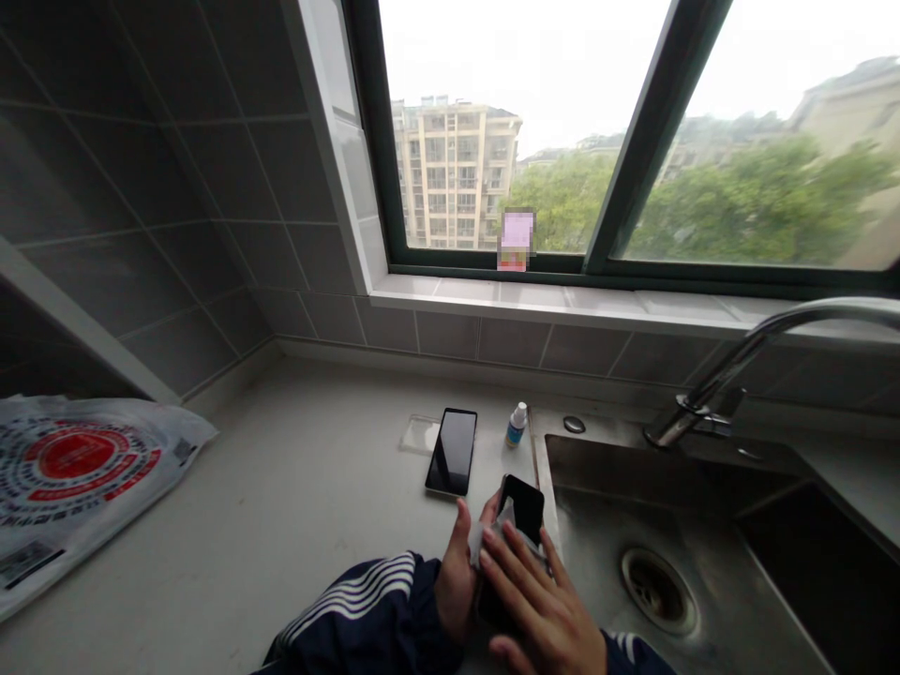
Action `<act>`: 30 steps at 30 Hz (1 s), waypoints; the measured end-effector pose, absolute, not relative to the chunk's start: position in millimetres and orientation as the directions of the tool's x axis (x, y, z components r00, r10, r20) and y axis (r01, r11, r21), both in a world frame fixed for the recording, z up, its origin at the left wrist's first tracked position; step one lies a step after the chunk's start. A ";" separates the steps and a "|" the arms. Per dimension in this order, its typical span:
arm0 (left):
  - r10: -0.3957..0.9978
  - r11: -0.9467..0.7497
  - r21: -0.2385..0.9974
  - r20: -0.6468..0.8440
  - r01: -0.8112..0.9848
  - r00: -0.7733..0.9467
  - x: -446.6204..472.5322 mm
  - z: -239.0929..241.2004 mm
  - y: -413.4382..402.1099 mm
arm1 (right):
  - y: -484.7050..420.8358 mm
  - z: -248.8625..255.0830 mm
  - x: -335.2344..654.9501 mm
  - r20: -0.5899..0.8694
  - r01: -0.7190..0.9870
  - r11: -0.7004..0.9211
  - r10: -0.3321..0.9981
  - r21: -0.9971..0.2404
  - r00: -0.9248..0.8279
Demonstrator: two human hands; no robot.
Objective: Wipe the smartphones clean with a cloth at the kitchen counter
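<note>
My left hand (458,572) grips a black phone (524,506) from the left side, just above the counter's front edge beside the sink. My right hand (538,605) lies over the phone's screen, fingers together and pressing a small white wipe (492,532) against it. A second black phone (452,451) lies flat on the counter a little beyond my hands. A small white dropper bottle with a blue label (516,425) stands upright to the right of that phone. A clear flat case or film (419,434) lies to its left.
A steel sink (703,525) with a drain (657,589) and a curved tap (738,361) fills the right side. A printed white plastic bag (77,478) lies at the left on the grey counter (302,506). Behind runs a tiled sill (562,300) under a window.
</note>
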State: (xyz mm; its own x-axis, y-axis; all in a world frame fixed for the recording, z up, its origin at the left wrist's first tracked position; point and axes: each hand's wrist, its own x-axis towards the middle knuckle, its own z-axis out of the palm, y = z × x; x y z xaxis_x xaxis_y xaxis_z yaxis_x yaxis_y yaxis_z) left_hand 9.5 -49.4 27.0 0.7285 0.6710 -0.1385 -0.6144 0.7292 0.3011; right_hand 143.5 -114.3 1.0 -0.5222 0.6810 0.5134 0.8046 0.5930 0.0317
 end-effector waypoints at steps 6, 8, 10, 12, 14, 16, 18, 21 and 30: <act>0.631 0.714 0.440 -0.069 -0.544 0.773 5.8 12.9 -52.6 | -112.5 8.6 159.9 0.478 0.888 0.459 0.788 -0.039 -0.387; 0.638 0.691 0.485 -0.060 -0.536 0.767 4.7 12.8 -53.6 | -111.4 8.9 163.4 0.486 0.901 0.431 0.799 -0.053 -0.354; 0.640 0.666 0.528 -0.041 -0.527 0.767 3.7 14.0 -53.8 | -110.6 9.2 165.2 0.493 0.906 0.419 0.802 -0.061 -0.338; 0.655 0.649 0.550 -0.052 -0.526 0.754 2.4 15.7 -53.3 | -110.1 10.2 166.1 0.498 0.912 0.404 0.807 -0.070 -0.319; 0.678 0.646 0.556 -0.101 -0.524 0.729 1.1 17.8 -52.2 | -109.7 11.9 167.0 0.503 0.920 0.384 0.812 -0.076 -0.297; 0.685 0.651 0.545 -0.121 -0.529 0.719 0.4 20.7 -50.9 | -109.0 13.8 168.9 0.511 0.924 0.374 0.811 -0.080 -0.284; 0.678 0.642 0.546 -0.078 -0.538 0.731 0.6 24.1 -49.9 | -108.2 15.2 171.7 0.521 0.920 0.381 0.806 -0.092 -0.281; 0.649 0.606 0.606 -0.004 -0.515 0.760 1.7 28.8 -50.5 | -107.9 15.5 176.1 0.538 0.911 0.387 0.803 -0.146 -0.256; 0.539 0.491 0.791 0.053 -0.365 0.841 1.7 48.1 -58.1 | -111.4 14.5 179.1 0.562 0.809 0.459 0.802 -0.367 -0.200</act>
